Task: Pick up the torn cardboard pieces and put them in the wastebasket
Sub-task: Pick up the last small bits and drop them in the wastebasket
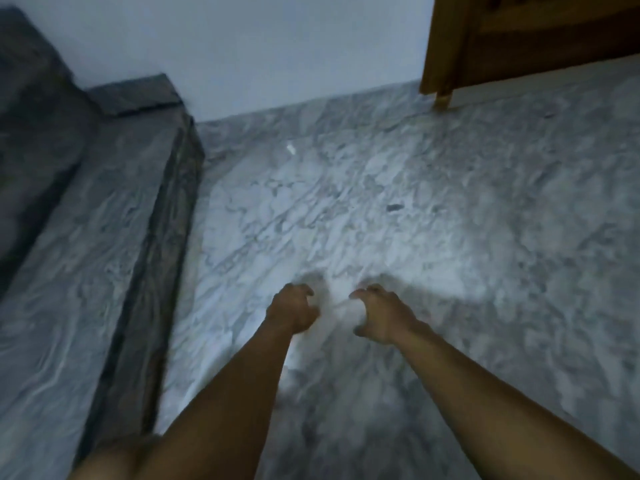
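— What is lying around the hands?

— A marble floor is filling most of the view. One raised step with a dark edge is running along it from 7 to 10 o'clock. One white wall is standing at 12. One wood frame is resting on the floor at 1, with a single foot showing.

— Is anything sitting ahead of them?

— Two small bits. One pale scrap is lying at 12 o'clock, well beyond the fingers, and one dark fleck is lying toward 1. Both are too small to tell whether they are cardboard.

— And the grip?

— Two bare arms are reaching forward. The left hand and right hand are hovering near each other, fingers loosely curled and spread, gripping nothing, both blurring slightly.
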Demonstrator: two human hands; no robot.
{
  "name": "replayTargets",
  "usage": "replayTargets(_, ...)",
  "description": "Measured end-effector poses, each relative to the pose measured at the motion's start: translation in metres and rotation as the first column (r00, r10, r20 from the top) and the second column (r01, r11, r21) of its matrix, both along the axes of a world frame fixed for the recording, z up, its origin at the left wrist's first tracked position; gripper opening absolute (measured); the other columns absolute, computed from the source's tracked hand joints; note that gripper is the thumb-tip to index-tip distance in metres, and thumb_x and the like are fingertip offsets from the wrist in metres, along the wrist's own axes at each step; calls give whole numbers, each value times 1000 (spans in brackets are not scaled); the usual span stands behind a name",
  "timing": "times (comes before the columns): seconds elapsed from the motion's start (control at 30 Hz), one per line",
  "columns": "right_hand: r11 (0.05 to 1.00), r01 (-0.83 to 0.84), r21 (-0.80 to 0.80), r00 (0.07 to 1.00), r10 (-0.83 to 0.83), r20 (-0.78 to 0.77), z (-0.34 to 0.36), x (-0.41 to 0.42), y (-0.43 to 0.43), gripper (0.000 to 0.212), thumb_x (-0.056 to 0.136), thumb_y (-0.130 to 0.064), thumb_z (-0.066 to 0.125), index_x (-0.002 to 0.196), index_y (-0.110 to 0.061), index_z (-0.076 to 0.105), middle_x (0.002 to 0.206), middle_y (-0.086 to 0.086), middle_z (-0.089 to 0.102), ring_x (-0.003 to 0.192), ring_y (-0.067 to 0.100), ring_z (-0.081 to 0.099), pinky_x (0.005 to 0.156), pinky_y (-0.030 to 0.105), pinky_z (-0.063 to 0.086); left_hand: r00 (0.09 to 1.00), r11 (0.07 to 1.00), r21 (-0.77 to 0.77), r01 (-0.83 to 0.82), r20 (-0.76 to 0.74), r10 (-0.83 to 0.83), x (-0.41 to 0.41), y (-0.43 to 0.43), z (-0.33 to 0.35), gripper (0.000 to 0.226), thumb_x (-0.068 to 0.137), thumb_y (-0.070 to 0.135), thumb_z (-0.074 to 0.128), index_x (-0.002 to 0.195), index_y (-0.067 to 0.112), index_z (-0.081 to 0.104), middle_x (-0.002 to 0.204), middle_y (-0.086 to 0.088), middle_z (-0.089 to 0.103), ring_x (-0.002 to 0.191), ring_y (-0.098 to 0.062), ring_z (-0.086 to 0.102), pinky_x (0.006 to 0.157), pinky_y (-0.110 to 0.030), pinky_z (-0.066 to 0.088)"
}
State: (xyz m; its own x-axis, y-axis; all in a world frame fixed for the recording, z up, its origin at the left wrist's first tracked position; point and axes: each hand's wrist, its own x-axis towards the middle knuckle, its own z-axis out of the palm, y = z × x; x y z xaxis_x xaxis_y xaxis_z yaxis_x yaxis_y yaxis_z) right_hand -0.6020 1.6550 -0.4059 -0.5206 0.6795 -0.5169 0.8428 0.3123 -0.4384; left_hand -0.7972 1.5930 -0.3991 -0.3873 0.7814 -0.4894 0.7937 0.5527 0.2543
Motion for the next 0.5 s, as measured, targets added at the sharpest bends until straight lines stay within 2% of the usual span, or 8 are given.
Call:
replayTargets(0.1,996,-71,-54,980,80,182,-45,-1,-26,107,78,-40,81,155,-44,8,165,0,-15,149,45,-4,115,63,24,999,999,-26,-32,-33,32,-14,-27,-43,52,85,28,65,135,33,50,145,-6,36,126,-31,47,103,-41,45)
replayTargets(0.17,994,-84,-65,975,95,201,-56,1,-29,112,79,-35,82,155,-47,1,163,-2,-24,146,48,-18,115,65,20,996,997,69,-39,-74,44,-15,-39,-63,54,85,9,57,133,32,53,149,-4,36,122,-32,47,98,-38,47)
replayTargets(0.23,993,-95,-71,978,107,181,-59,-1,-21,112,79,-32,82,155,-48,2,164,-1,-23,145,51,-20,115,65,22,989,977,200,-67,-114,91,-13,-46,-73,59,83,-5,46,130,28,60,144,-3,47,114,-32,50,94,-35,49)
replayTargets(0.3,992,-101,-72,977,113,180,-62,-5,-13,113,76,-30,85,154,-49,5,164,0,-22,144,52,-19,115,65,21,979,963,268,-32,-184,84,-14,-46,-73,52,83,-7,47,119,25,67,126,-5,62,104,-31,58,88,-33,49)
replayTargets(0.4,992,-115,-55,974,123,188,-67,-7,-8,117,71,-31,88,153,-51,7,164,1,-21,144,53,-18,115,66,18,972,966,257,30,-232,32,-22,-42,-69,33,82,2,53,101,21,72,103,-9,70,94,-31,65,77,-32,50)
replayTargets(0.5,993,-95,-74,982,106,155,-64,-4,-7,116,71,-32,88,154,-49,9,164,0,-20,144,53,-19,114,66,22,979,979,205,0,-199,42,-18,-37,-63,28,83,7,53,98,20,73,101,-8,70,94,-31,67,78,-30,50)
